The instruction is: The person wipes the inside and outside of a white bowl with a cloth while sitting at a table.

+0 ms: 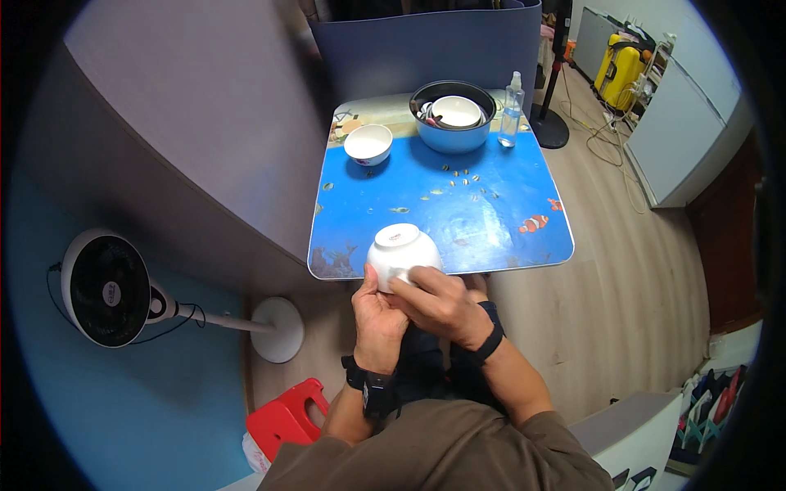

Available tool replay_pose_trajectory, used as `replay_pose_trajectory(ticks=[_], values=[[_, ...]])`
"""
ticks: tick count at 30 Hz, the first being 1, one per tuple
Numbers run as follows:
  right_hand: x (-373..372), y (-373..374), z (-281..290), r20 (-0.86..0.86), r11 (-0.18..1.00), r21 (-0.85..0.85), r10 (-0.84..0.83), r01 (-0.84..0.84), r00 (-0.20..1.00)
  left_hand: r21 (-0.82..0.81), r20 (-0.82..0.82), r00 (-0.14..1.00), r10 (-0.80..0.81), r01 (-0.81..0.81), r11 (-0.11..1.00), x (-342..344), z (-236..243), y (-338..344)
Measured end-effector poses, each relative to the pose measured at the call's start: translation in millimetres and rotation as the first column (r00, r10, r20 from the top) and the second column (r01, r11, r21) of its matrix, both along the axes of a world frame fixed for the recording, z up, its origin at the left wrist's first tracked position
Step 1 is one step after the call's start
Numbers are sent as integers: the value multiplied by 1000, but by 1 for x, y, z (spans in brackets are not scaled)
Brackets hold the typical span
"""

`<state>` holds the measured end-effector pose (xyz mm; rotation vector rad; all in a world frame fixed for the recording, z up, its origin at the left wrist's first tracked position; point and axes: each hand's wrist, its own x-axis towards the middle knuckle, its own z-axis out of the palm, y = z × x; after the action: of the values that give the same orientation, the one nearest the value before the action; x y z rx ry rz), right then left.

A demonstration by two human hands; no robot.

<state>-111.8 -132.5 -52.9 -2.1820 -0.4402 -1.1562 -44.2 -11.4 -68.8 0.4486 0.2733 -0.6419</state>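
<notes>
Round white ceramic-looking bowl [405,250] lay upturned beyond both grips. Left hand [379,326] clasped its rim; right hand [447,303] curled against it, hold unclear.

Blue table [360,199]: bowl [368,144], pot [454,141], spray bottle [509,121]

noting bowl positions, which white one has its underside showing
The white bowl held in the left hand: its round base is in view. The left-side bowl farther back and the top one inside the blue pot show open mouths.
</notes>
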Motion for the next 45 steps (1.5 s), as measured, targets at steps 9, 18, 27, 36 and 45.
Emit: replay_pose_trajectory(ticks=[9,18,27,36,45], values=[[5,-42,-30,-37,833,518,-203,192,979,18,-98,981,165,-164,986,2,17,-27],[-6,-20,-20,-24,948,244,-205,204,979,139,-66,975,210,-199,970,18,-11,-20],[-4,-39,-27,68,949,205,-257,238,964,109,-91,991,96,-86,990,2,-7,-30],[14,-54,-37,-143,701,690,-112,180,983,113,-120,990,71,-57,992,-7,9,-30],[20,-53,-49,-212,674,725,18,145,977,160,-121,992,21,-1,987,-2,-5,-21]])
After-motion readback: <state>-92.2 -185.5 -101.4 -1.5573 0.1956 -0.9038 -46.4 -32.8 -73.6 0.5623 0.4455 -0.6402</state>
